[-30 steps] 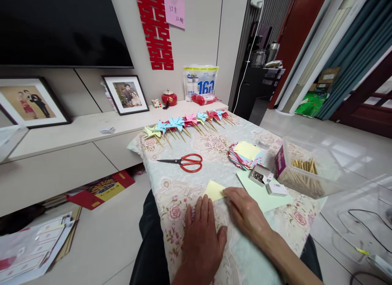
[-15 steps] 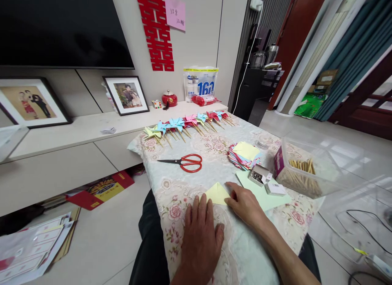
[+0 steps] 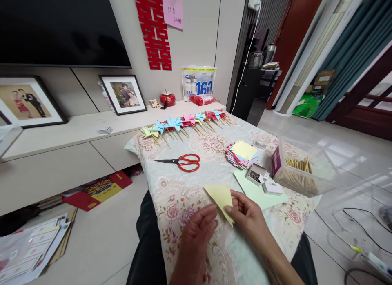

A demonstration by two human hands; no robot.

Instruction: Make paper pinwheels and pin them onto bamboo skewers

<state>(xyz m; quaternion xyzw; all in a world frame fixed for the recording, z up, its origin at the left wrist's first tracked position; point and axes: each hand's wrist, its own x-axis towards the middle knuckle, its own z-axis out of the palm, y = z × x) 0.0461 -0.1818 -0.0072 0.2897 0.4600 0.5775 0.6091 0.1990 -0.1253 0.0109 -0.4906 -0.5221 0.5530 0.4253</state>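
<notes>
A table draped in a pale floral-patterned cloth point(image 3: 211, 154) fills the middle of the frame, running from the lower centre up toward the long beige wall shelf point(image 3: 61, 134) at left. On that shelf stand two black-framed photographs point(image 3: 123, 94), one at the far left edge and one nearer the centre, below one large dark television screen point(image 3: 58, 27) in the upper left. At right of centre sits one clear plastic tub holding wooden sticks point(image 3: 301, 170), its contents too many and too blurred to count. Along the far end of the table lies one row of coloured paper pinwheels on wooden sticks point(image 3: 183, 123); they overlap, so an exact count cannot be given. Just left of the tub rests one stack of coloured paper squares point(image 3: 243, 154), and in front of it one pale green paper sheet point(image 3: 260, 193) with two small boxes on it, one open box of metal pins point(image 3: 255, 174) and one small white box point(image 3: 272, 188). One pair of red-handled scissors point(image 3: 180, 161) lies left of centre, blades pointing left. At lower centre, one pale yellow folded paper triangle point(image 3: 222, 197) is lifted above the cloth, held between both hands: the left hand point(image 3: 197, 232) pinches its lower left edge with fingers curled, and the right hand point(image 3: 248, 215) grips its lower right corner between thumb and fingertips.
</notes>
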